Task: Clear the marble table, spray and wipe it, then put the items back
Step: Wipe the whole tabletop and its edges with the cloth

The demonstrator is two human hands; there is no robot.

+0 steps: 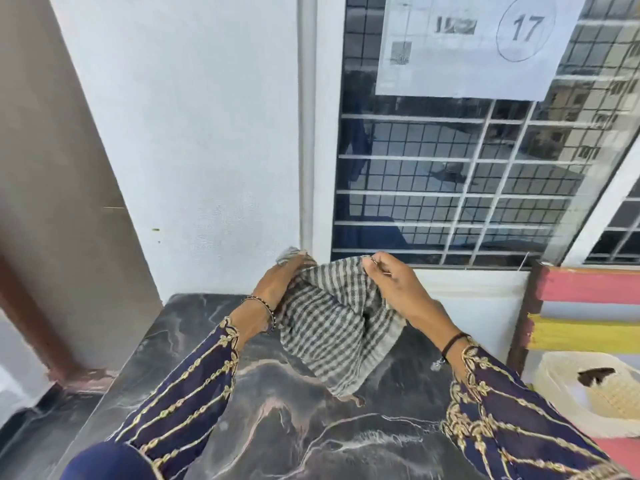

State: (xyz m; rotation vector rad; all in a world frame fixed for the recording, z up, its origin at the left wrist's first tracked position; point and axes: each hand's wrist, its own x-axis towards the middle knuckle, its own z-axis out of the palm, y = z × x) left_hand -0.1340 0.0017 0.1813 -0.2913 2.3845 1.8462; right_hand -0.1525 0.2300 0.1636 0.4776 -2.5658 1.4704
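Note:
A grey and white striped cloth [332, 323] hangs between both hands above the dark marble table [277, 410]. My left hand [280, 278] grips its upper left corner near the wall. My right hand [394, 285] pinches the upper right edge. The cloth's lower end droops down to the marble top near the table's middle. The table top around the cloth shows only its pale veins.
A white wall and a barred window with a paper sheet marked 17 [464, 46] stand behind the table. To the right is a pink and yellow striped piece of furniture [585, 306] with a cream woven item [588, 393]. A brown door frame [52, 237] is at left.

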